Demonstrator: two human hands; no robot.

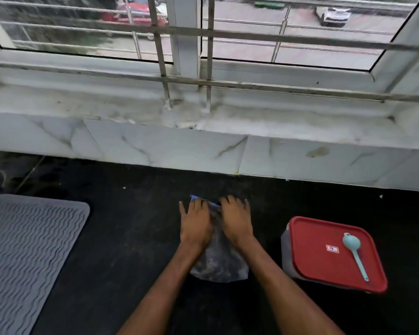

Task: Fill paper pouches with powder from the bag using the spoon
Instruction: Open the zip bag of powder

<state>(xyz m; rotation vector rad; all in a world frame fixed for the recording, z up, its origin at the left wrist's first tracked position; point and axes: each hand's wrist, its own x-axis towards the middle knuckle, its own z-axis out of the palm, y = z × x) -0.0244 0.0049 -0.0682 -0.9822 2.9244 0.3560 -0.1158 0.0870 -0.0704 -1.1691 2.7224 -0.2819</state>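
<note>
1. Bag [219,264], clear with a blue zip edge away from me, lies mid-bench [131,238] under both hands.
2. Far left, I see a grey ribbed mat [27,250].
3. Left hand [196,223] rests flat on the bag, fingers straight, thumb spread.
4. Right hand [236,222] touches the bag just beside it, fingers bent down; whether they pinch it, I cannot tell.
5. Right, a red-lidded box [319,262] carries the spoon [354,252].

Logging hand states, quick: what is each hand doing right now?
Left hand: open, fingers flat on the bag.
Right hand: on the bag's top, fingers bent; a grip cannot be told.
</note>
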